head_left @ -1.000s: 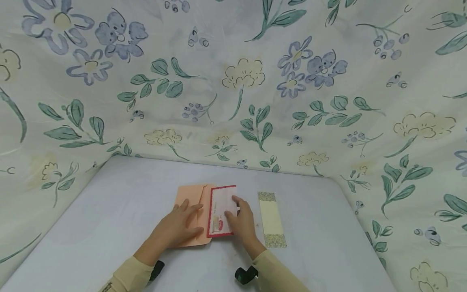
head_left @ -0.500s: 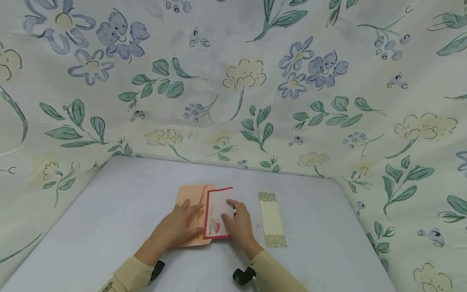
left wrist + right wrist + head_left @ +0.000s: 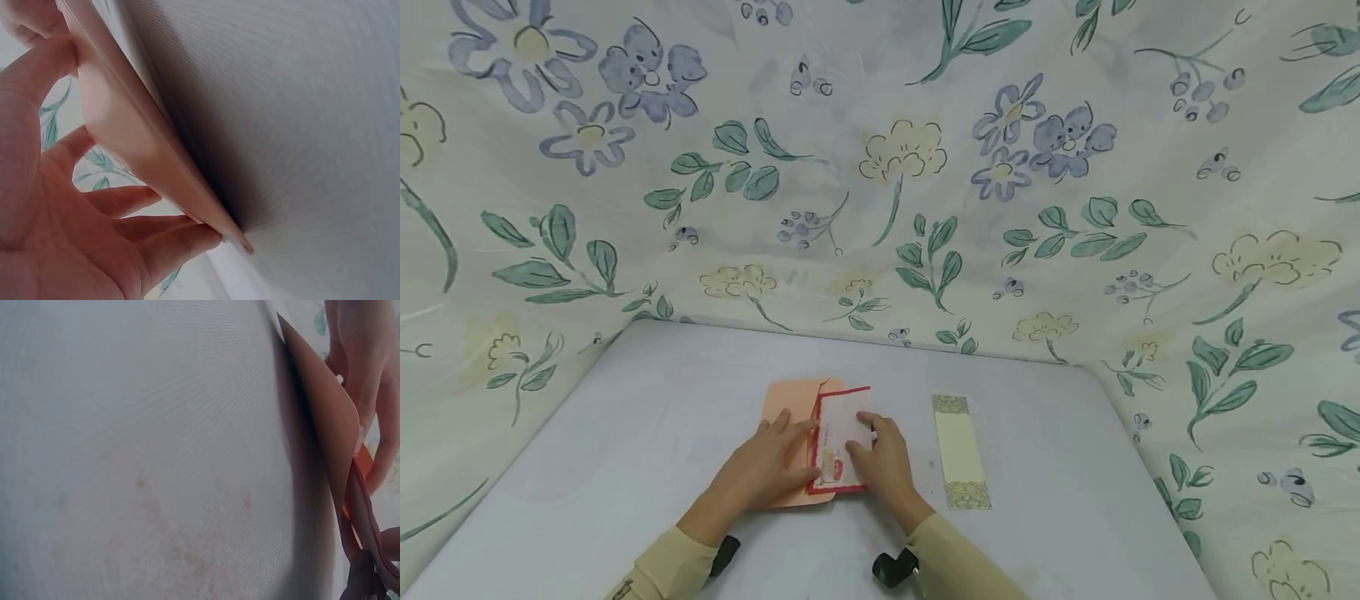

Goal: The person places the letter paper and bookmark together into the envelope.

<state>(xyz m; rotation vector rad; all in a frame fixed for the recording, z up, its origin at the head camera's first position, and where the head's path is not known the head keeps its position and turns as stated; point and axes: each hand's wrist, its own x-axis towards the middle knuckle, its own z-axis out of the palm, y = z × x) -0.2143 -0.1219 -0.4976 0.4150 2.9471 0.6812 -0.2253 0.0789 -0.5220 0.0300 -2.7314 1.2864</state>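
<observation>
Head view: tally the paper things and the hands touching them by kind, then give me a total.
Envelope: 1
Card: 1
Strip, untouched: 1
Left hand and right hand: 2
Total: 5

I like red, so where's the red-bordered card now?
Low, just left of centre in the head view, the red-bordered card overlaps the right side of the peach envelope, its right edge held by the right hand.
</observation>
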